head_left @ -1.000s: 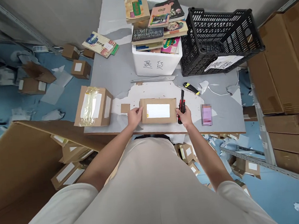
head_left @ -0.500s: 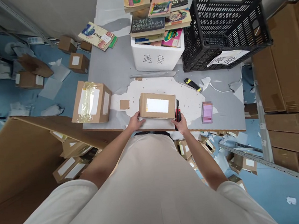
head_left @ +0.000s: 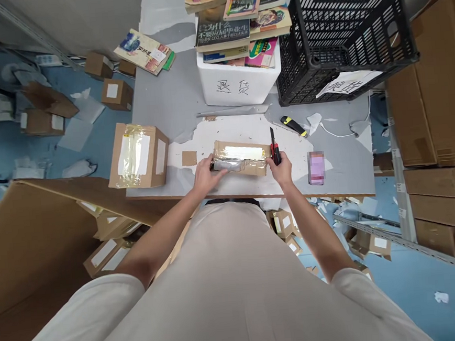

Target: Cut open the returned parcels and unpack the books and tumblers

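Observation:
A small cardboard box (head_left: 221, 149) with a white label and clear tape lies in front of me, its taped side tipped toward me. My left hand (head_left: 207, 176) grips its left end, thumb along the near side. At the right end, my right hand (head_left: 281, 170) is closed round a red and black utility knife (head_left: 275, 151), blade pointing away from me. Fingers of that hand also touch the box's right edge. A second knife, a yellow and black box cutter (head_left: 294, 126), lies farther back on the table (head_left: 175, 101).
A larger taped carton (head_left: 134, 157) stands at the left. Behind are a white bin (head_left: 237, 88) heaped with books and a black plastic crate (head_left: 354, 50). A blurred pink item (head_left: 316, 167) lies at the right. Cartons and paper scraps litter the floor.
The box has been tilted so that its taped side shows and its label is foreshortened. My left hand has moved up its left end. The knife has shifted slightly right and forward.

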`<action>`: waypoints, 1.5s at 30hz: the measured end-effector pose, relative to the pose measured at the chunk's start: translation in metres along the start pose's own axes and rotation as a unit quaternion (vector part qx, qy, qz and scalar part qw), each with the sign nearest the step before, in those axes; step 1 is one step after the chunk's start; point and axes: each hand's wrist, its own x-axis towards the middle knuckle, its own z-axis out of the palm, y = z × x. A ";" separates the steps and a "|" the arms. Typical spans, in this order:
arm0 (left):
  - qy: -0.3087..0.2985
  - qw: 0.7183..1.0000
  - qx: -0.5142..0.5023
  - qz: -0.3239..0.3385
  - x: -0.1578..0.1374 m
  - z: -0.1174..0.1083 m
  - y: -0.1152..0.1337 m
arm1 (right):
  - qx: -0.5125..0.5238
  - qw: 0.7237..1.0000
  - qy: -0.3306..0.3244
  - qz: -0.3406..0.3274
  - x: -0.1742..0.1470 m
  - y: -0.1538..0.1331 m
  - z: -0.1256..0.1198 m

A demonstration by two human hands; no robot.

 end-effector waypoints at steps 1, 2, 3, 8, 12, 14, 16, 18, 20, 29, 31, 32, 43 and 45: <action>0.010 0.999 0.017 0.034 -0.003 0.005 0.001 | -0.017 1.000 0.010 0.000 0.001 0.000 0.003; 0.011 0.997 0.033 0.074 -0.005 0.010 0.002 | -0.033 0.999 0.021 -0.003 0.001 -0.001 0.004; 0.000 0.992 0.048 0.114 -0.007 0.015 0.004 | -0.049 0.998 0.030 -0.014 0.001 -0.004 0.005; -0.073 0.973 0.069 0.210 -0.003 0.034 0.002 | -0.147 0.966 -0.033 -0.209 -0.003 -0.039 -0.009; -0.067 0.973 0.068 0.212 0.007 0.040 -0.005 | -0.301 0.850 -0.268 -0.339 0.003 -0.079 -0.014; -0.066 0.973 0.067 0.212 0.010 0.041 -0.006 | -0.375 0.794 -0.321 -0.356 0.010 -0.093 -0.009; -0.066 0.973 0.071 0.211 0.011 0.040 -0.005 | -0.428 0.756 -0.339 -0.361 0.018 -0.101 -0.001; -0.069 0.972 0.081 0.210 0.012 0.039 -0.003 | -0.465 0.733 -0.342 -0.360 0.024 -0.106 0.005; -0.077 0.971 0.090 0.206 0.013 0.037 0.000 | -0.491 0.718 -0.342 -0.356 0.027 -0.111 0.009; -0.099 0.968 0.128 0.194 0.016 0.037 0.002 | -0.571 0.663 -0.338 -0.347 0.022 -0.146 0.028; -0.098 0.966 0.139 0.196 0.016 0.037 0.002 | -0.578 0.660 -0.340 -0.339 0.019 -0.148 0.032; -0.098 0.965 0.142 0.195 0.017 0.037 0.003 | -0.581 0.660 -0.338 -0.335 0.018 -0.147 0.032; -0.113 0.953 0.185 0.210 0.020 0.035 0.013 | -0.595 0.651 -0.319 -0.348 0.021 -0.133 0.023; -0.107 0.949 0.201 0.218 0.020 0.036 0.013 | -0.597 0.648 -0.323 -0.346 0.022 -0.137 0.023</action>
